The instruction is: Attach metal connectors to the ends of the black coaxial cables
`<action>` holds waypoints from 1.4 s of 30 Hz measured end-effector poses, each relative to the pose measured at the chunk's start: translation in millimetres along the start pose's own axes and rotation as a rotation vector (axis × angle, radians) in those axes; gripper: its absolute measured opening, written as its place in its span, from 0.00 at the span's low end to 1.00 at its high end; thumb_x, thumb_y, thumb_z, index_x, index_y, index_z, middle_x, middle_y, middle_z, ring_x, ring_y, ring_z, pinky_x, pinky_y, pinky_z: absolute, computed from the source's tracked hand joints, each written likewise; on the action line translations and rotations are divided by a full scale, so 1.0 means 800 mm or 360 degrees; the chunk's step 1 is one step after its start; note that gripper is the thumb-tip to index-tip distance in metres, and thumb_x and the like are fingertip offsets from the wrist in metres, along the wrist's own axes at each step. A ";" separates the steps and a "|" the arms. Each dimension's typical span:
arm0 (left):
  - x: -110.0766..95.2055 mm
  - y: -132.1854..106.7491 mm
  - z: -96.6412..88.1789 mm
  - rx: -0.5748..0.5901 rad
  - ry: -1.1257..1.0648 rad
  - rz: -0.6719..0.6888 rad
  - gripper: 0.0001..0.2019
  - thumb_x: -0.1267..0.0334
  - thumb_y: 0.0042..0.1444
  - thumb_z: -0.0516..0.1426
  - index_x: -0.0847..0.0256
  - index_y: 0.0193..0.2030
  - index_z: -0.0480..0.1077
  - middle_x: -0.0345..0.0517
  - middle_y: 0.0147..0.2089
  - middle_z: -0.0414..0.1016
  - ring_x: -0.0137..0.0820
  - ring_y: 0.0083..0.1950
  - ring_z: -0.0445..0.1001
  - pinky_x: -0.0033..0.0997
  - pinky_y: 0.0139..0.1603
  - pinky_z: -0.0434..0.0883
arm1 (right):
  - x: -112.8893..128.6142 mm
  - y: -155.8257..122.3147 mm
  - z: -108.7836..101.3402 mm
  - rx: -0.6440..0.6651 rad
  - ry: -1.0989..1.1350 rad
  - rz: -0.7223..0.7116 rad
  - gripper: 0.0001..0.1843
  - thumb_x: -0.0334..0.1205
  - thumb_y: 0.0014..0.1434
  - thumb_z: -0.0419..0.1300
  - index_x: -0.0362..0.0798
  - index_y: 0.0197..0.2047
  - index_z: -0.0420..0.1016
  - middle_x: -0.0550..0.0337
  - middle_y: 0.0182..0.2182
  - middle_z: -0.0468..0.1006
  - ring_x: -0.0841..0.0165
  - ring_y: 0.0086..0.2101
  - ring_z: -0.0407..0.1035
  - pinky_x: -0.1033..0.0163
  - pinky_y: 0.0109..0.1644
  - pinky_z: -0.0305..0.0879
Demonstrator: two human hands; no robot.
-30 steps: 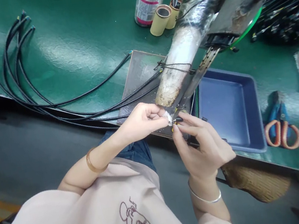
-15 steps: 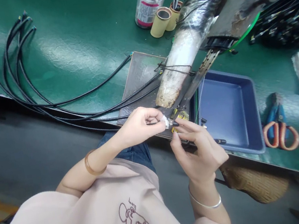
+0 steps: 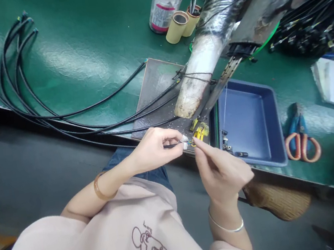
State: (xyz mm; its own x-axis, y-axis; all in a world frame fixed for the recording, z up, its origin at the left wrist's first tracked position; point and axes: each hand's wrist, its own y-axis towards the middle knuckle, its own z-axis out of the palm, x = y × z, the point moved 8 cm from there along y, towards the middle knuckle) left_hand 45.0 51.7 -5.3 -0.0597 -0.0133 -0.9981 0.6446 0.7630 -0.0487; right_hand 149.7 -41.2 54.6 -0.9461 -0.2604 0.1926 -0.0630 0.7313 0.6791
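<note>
My left hand point(image 3: 157, 145) is closed in a pinch on a black cable point(image 3: 170, 145), white coverings on its fingertips. Thin coloured wires point(image 3: 189, 142) stick out of the cable's end, just past those fingertips. My right hand point(image 3: 224, 171) meets them from the other side, thumb and index finger closed together at the wire tips. Behind the fingers is a yellow piece point(image 3: 200, 131) under a metal arm point(image 3: 221, 84). Small black connectors point(image 3: 241, 154) lie in the blue tray point(image 3: 275, 124) right of my hand.
More black cables point(image 3: 97, 130) run left across the green table point(image 3: 75, 38). A foil-wrapped duct point(image 3: 199, 68) hangs over a grey board point(image 3: 154, 84). Orange-handled scissors and blue pliers point(image 3: 301, 136) lie right of the tray. A clear tub point(image 3: 163, 10) and cardboard tubes point(image 3: 176, 27) stand behind.
The black-and-metal connector at the cable's end no longer shows there, and coloured wires are visible instead. My right fingers have drawn closer together. The view has shifted slightly.
</note>
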 end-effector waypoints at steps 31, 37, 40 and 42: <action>0.010 -0.009 -0.002 0.0097 -0.0180 -0.0098 0.06 0.65 0.57 0.59 0.67 0.33 0.75 0.44 0.27 0.77 0.25 0.29 0.71 0.24 0.35 0.69 | 0.000 0.012 0.024 0.0144 0.0409 0.0108 0.05 0.35 0.66 0.61 0.47 0.36 0.74 0.70 0.17 0.73 0.77 0.14 0.65 0.73 0.22 0.62; 0.015 -0.006 -0.004 0.0093 -0.0359 -0.0205 0.14 0.56 0.51 0.67 0.67 0.31 0.75 0.42 0.24 0.74 0.24 0.26 0.69 0.24 0.32 0.68 | -0.007 0.007 0.000 -0.0152 0.0395 0.0206 0.03 0.33 0.63 0.63 0.50 0.38 0.77 0.71 0.17 0.72 0.78 0.13 0.61 0.71 0.19 0.59; 0.017 -0.003 -0.003 0.0087 -0.0430 -0.0261 0.13 0.59 0.48 0.68 0.67 0.31 0.74 0.40 0.23 0.73 0.22 0.25 0.68 0.23 0.30 0.66 | -0.026 -0.007 -0.019 -0.0491 0.0636 0.0403 0.11 0.34 0.65 0.60 0.50 0.51 0.75 0.71 0.20 0.74 0.76 0.14 0.65 0.70 0.20 0.63; 0.016 -0.001 -0.002 0.0077 -0.0437 -0.0263 0.12 0.60 0.47 0.68 0.67 0.30 0.74 0.38 0.22 0.72 0.21 0.24 0.67 0.22 0.30 0.65 | -0.037 -0.016 -0.021 -0.0574 0.0698 0.0534 0.16 0.32 0.65 0.60 0.50 0.55 0.72 0.68 0.25 0.80 0.74 0.17 0.71 0.70 0.21 0.66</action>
State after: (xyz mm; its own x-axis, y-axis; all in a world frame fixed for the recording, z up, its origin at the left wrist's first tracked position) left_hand 42.6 52.4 -18.0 0.0372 -0.3131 -0.9490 0.6794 0.7044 -0.2058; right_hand 183.8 -53.8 52.2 -0.6740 -0.3435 0.6540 0.3955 0.5800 0.7122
